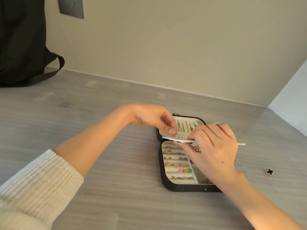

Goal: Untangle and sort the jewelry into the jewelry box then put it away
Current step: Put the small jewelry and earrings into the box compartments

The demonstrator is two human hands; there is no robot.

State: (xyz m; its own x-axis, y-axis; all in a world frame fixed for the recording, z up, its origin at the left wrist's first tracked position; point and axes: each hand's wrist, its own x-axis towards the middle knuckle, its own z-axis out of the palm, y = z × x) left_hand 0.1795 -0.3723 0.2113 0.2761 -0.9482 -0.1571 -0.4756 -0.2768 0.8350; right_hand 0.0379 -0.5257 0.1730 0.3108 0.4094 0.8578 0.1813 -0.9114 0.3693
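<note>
Compartments (198,175) of jewelry box (166,185) partly hide under right hand (214,146) gripping flap (174,137).

There is wide room on the tabletop (99,146) left of the jewelry box (167,185). The left hand (156,120) and right hand (214,146) pinch its white flap (173,138), blocking the middle. A black bag (21,47) fills the far left corner.

Setting: a domestic room, at a desk-type surface.

Indicators:
- A grey wood-grain laminate tabletop (83,113) meets a plain beige painted wall (166,47).
- A white side panel (292,93) closes the corner at 3 o'clock.
- A dark grey rectangular wall socket plate (71,7) is mounted at 11 o'clock.
- A black fabric bag with a loop strap (21,47) stands at 10 o'clock.
- A black rounded-corner jewellery box with cream lining (166,185) lies open at 5 o'clock.
</note>
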